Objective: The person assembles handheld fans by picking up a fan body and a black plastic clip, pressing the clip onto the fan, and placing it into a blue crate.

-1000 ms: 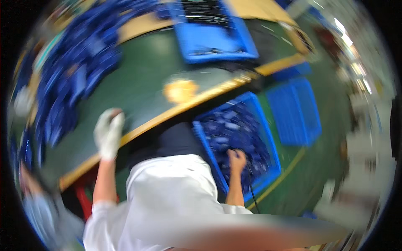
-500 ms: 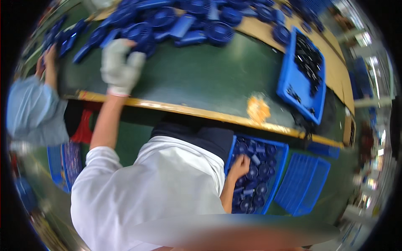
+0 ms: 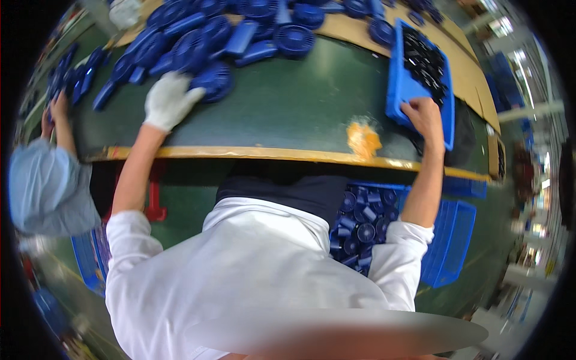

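My left hand point(image 3: 168, 101), in a white glove, is closed at the near edge of a pile of blue handheld fans. A round-headed handheld fan point(image 3: 214, 81) sits against its fingers and thumb; the glove hides the part it grips. My bare right hand point(image 3: 425, 120) is over the near end of a blue tray point(image 3: 394, 90) on the right. Its fingers are curled together, and whatever may be in them is hidden. Small black parts point(image 3: 425, 63) fill the tray's far portion.
Beside my lap, a blue crate holds more blue fans point(image 3: 365, 231). Stacked blue crates point(image 3: 450, 240) stand to its right. An orange patch point(image 3: 363, 141) marks the table's front edge. At left, a co-worker's hands point(image 3: 58, 111) handle blue fans.
My right hand has come up from the crate of fans to the tray. At the pile, my left hand has closed on a fan, which has shifted toward me. The view has shifted slightly.
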`<state>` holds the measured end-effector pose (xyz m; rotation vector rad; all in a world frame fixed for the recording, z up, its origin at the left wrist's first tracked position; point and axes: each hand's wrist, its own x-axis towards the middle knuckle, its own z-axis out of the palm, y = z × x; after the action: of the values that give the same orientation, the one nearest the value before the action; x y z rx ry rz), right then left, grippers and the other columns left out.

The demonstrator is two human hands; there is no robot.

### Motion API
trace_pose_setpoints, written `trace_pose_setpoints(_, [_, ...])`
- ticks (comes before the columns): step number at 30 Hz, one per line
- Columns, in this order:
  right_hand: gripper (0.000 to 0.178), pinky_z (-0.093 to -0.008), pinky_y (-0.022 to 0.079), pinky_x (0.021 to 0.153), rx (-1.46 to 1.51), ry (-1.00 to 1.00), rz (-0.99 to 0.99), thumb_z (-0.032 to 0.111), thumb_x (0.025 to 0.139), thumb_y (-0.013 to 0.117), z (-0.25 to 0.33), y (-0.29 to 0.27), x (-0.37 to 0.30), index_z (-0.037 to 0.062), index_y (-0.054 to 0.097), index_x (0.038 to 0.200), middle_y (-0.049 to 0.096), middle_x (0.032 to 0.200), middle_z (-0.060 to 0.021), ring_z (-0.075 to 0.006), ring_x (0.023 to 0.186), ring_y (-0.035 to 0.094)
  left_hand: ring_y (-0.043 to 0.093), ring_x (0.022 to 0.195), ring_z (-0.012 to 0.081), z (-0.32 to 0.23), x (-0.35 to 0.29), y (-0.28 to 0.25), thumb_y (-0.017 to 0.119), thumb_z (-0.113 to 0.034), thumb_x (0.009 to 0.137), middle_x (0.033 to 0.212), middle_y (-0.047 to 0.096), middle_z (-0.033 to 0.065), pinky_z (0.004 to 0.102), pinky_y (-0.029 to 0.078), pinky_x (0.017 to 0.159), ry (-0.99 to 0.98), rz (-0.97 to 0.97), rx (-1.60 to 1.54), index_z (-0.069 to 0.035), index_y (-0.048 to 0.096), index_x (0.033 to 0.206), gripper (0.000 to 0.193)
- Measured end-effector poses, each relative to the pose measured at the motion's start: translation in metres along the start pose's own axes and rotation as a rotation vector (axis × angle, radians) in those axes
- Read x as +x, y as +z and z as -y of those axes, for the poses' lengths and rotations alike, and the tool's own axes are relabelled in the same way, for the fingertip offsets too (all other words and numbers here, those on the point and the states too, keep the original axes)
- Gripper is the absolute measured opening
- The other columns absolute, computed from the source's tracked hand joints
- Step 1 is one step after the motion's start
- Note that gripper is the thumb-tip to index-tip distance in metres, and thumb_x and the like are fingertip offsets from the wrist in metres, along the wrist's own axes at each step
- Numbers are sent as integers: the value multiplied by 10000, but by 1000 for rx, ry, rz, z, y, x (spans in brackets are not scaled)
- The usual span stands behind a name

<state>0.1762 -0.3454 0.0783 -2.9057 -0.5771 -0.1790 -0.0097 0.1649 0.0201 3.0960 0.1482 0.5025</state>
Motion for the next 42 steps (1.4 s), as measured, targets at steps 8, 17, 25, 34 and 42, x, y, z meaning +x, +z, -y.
trace_pose_setpoints(8, [176, -301, 417, 496, 301, 60, 399, 83, 737, 631, 2, 0, 37, -64, 592, 649, 483, 525, -21, -92, 509, 509, 576, 749, 232, -69, 25, 6, 771, -536, 592, 785, 573, 45, 336, 490, 643, 505, -367, -262, -83, 617, 780, 514])
trace_pose_setpoints(17, [167, -377, 471, 574, 5, 69, 132, 94, 688, 676, -56, 12, 35, -48, 647, 772, 564, 613, -171, -201, 576, 595, 586, 903, 283, -101, 8, 3, 777, -569, 576, 924, 605, 112, 377, 473, 791, 470, -99, -346, -23, 621, 955, 682])
trace_pose_setpoints(25, [625, -227, 393, 443, 945, 378, -167, -25, 804, 674, -53, 4, 18, -88, 424, 1374, 599, 776, -48, -106, 576, 559, 564, 765, 226, -103, 6, 5, 750, -563, 609, 781, 552, 46, 334, 473, 663, 621, -326, -395, -96, 615, 830, 534])
trace_pose_setpoints(34, [553, -222, 408, 446, 871, 443, -198, -57, 843, 616, -63, -6, 3, -127, 420, 1356, 635, 853, -106, -134, 611, 616, 601, 778, 237, -121, -1, -9, 799, -455, 624, 804, 593, 70, 353, 504, 606, 432, -90, -378, -75, 625, 798, 453])
trace_pose_setpoints(42, [208, -221, 436, 427, 1329, 379, -255, -18, 914, 488, -38, -7, -23, -49, 574, 1101, 685, 932, -169, -148, 573, 605, 645, 758, 257, -115, 1, -11, 708, -499, 761, 789, 622, 91, 364, 518, 578, 449, 27, -317, -56, 641, 797, 449])
